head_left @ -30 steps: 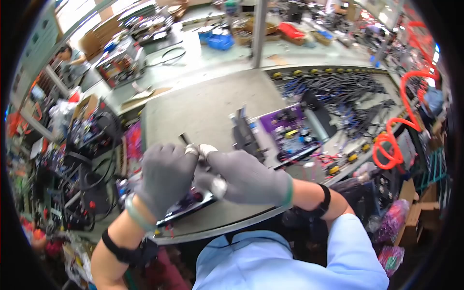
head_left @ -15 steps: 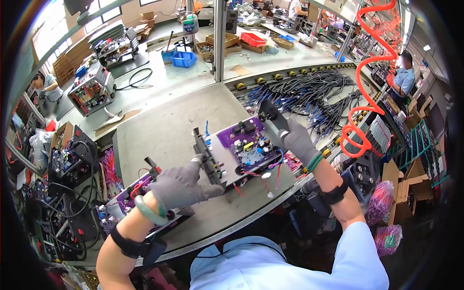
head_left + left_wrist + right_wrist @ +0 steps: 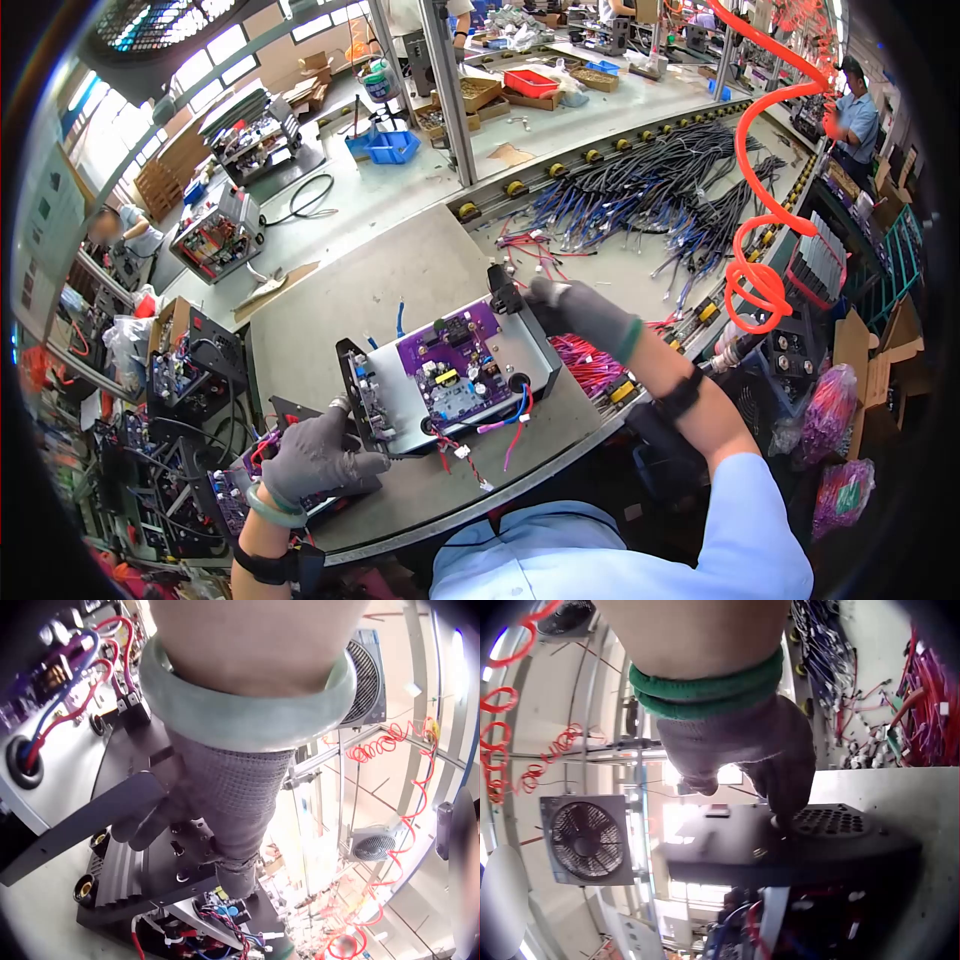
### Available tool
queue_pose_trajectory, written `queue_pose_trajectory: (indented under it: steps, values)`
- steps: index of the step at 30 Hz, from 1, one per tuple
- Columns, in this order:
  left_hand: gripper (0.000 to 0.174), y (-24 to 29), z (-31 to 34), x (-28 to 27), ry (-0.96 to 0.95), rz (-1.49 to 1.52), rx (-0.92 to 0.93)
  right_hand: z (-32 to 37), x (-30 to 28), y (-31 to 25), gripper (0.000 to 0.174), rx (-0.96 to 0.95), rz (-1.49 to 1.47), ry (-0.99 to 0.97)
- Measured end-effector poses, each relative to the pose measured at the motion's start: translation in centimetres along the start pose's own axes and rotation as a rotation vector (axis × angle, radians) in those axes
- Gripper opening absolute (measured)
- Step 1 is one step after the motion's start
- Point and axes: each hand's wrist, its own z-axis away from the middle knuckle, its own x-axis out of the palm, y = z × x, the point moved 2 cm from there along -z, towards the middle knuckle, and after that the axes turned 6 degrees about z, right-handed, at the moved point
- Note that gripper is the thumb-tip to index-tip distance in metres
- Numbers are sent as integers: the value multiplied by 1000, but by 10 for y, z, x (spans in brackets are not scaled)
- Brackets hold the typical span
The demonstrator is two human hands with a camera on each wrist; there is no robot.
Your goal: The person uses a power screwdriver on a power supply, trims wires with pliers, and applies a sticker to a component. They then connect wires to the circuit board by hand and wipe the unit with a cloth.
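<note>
An open metal chassis (image 3: 398, 412) with a purple circuit board (image 3: 450, 365) lies in front of me in the head view, loose coloured wires hanging over its near side. My gloved left hand (image 3: 318, 455) grips the black panel (image 3: 360, 392) at its left end. In the left wrist view its fingers reach over black metalwork (image 3: 135, 874). At the far right end, my gloved right hand (image 3: 592, 312) holds a black panel (image 3: 780, 851) with round vent holes by its top edge. A second chassis with a purple board (image 3: 232, 497) sits beneath and beside the left hand.
Bundles of black and blue cables (image 3: 640, 190) spread along the back right, with pink and red wires (image 3: 590, 365) nearer. A coiled orange hose (image 3: 755, 290) hangs at right. Black assembled units (image 3: 185, 450) crowd the left. A grey mat (image 3: 340, 285) covers the worktop.
My hands have parted from over the left chassis to opposite ends of the other one. That chassis has turned and shifted left and nearer. The head view has tilted and shifted too.
</note>
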Motion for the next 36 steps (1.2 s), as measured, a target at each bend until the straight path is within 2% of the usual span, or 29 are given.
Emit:
queue_pose_trajectory:
  steps: [1,2,3,5,7,8,9,11,12,14,17,22,26,27,29,31,33,35,36]
  values:
    - [82,-6,1,1,7,94,36,-31,1,12,43,87,-19,42]
    - [78,-8,1,4,36,82,63,-39,10,6,43,74,-23,37]
    - [77,-6,1,0,37,-85,51,-48,20,-1,39,22,-70,-4]
    - [78,-6,0,2,58,-122,54,-56,29,-27,35,-37,-110,-53]
    - [80,-9,-4,4,62,-53,78,-42,42,-76,26,-59,142,-274]
    - [82,-10,-4,6,54,16,104,-33,52,-97,20,-207,312,-309]
    - [82,-10,-4,6,60,24,100,-32,59,-114,19,-222,532,-282]
    - [85,-5,-3,5,79,-79,77,-23,74,-135,20,-339,754,-292]
    - [85,-2,-2,4,87,-57,104,-14,82,-139,20,-330,763,-298]
    - [84,-5,-2,5,101,-47,114,5,98,-144,26,-428,1100,-307]
    - [84,-7,-2,6,117,-42,137,22,111,-139,27,-406,1224,-347]
    - [85,-5,-1,3,123,-68,130,23,118,-133,25,-397,1251,-334]
    - [83,-8,-2,6,129,-62,114,30,137,-142,24,-373,1790,-308]
    - [83,-6,-1,6,118,-65,114,27,142,-143,24,-364,1782,-307]
    - [80,0,-1,3,92,-90,43,22,147,-147,23,-321,2220,-261]
    - [79,1,0,4,99,-82,57,10,141,-141,20,-354,2284,-267]
    - [78,0,-1,3,112,-73,67,9,146,-137,18,-463,2473,-420]
    - [78,-1,-1,3,113,-74,68,6,146,-131,16,-496,2531,-417]
    - [78,-2,-1,4,109,-73,65,5,146,-132,16,-612,2542,-424]
